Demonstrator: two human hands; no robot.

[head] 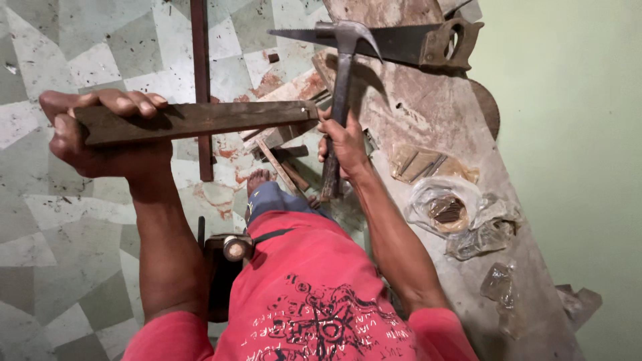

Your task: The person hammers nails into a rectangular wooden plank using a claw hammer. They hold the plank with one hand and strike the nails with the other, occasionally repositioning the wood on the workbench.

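- We see the left hand (100, 137) wrapped tight around one end of a dark wooden strip (194, 120), fingers curled over its top edge, thumb at the end.
- The strip runs level across the view; its far end sits just beside the right hand (344, 144), and we spot a small pale dot near that end, too tiny to identify.
- The right hand is closed around the handle of a claw hammer (341, 80), its head raised above the strip's end, claw pointing right.
- The hammer's lower handle end is lost among wood scraps (284, 164) by a bare foot (259, 179); we cannot tell where it stops.
- A handsaw (408, 41) lies on the worn plank (455, 120) beyond; the hammer head crosses part of its blade.
- Clear plastic bags (461, 217) rest on the plank; their contents are blurred, brownish.
- A long dark slat (200, 73) lies on the patterned floor (80, 220), passing under the strip.
- A round-ended object (235, 249) by the knee is half hidden.
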